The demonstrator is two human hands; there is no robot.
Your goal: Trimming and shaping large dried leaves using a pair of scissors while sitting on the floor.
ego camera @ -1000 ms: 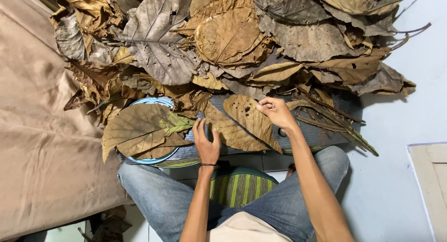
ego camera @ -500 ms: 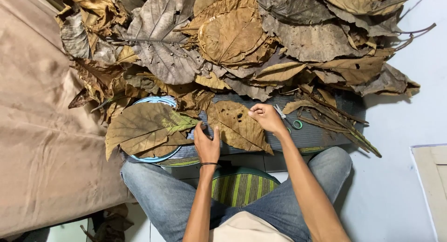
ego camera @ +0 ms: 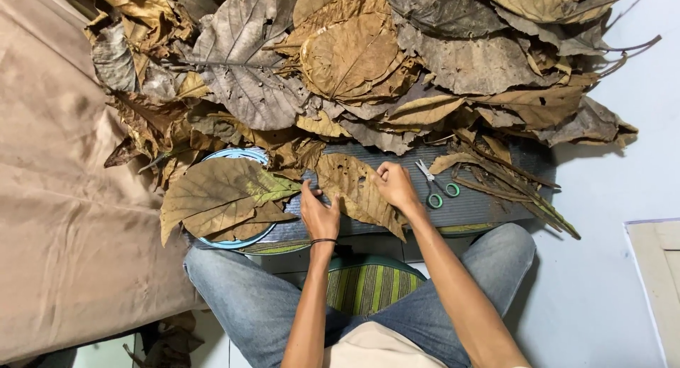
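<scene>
My left hand (ego camera: 319, 213) and my right hand (ego camera: 394, 185) both grip one dry brown leaf (ego camera: 354, 191) that lies on a grey ribbed mat (ego camera: 482, 205) in front of my knees. The left hand pinches its left edge; the right hand holds its upper right edge. Small scissors with green handles (ego camera: 438, 187) lie on the mat just right of my right hand. A round blue-rimmed tray (ego camera: 237, 155) to the left carries large brown leaves (ego camera: 219, 198).
A big heap of dry brown leaves (ego camera: 368, 63) fills the space beyond the mat. A tan cloth (ego camera: 64, 219) covers the left side. Pale floor (ego camera: 616, 255) lies to the right, with a light board (ego camera: 655, 269) at the right edge.
My right hand has pulled the leaf left and toward me, which uncovers the green-handled scissors on the mat. My left hand has stayed at the leaf's left edge.
</scene>
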